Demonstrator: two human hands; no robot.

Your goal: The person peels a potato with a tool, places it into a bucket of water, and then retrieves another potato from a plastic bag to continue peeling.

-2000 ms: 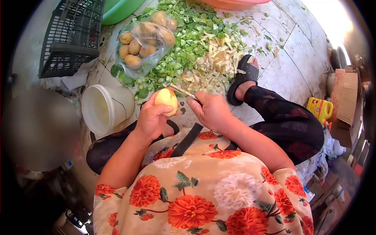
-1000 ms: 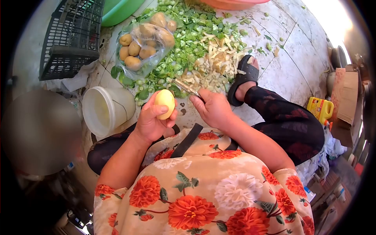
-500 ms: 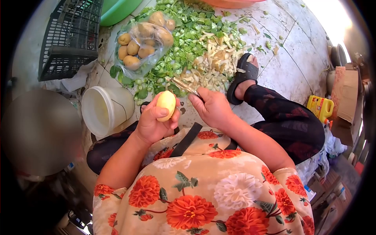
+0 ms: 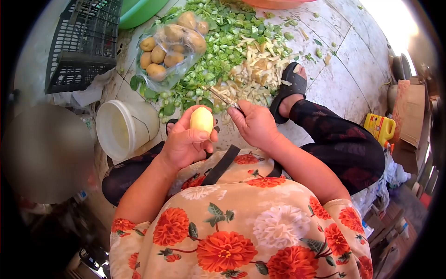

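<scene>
A pale yellow peeled potato [image 4: 201, 120] stands between the thumb and fingers of my left hand [image 4: 182, 142]. My right hand [image 4: 256, 124] is closed round the dark handle of a metal peeler [image 4: 222, 96], whose tip points up and left, apart from the potato. Beyond my hands, potato peelings [image 4: 253, 69] lie heaped on green leafy scraps [image 4: 218, 56]. A clear plastic bag [image 4: 179, 76] with several unpeeled potatoes [image 4: 158, 55] rests on the scraps at the upper left.
A white bucket [image 4: 116, 130] is tipped toward the left beside my knee. Behind it stands a black crate [image 4: 83, 46], near a green basin [image 4: 139, 11]. My sandalled foot [image 4: 290, 93] is right of the peelings. A yellow jug [image 4: 380, 128] and cardboard [image 4: 411, 121] are at right.
The potato has turned more upright and shifted slightly right in my left hand. The peeler has tilted and moved a little in my right hand, with its tip slightly higher.
</scene>
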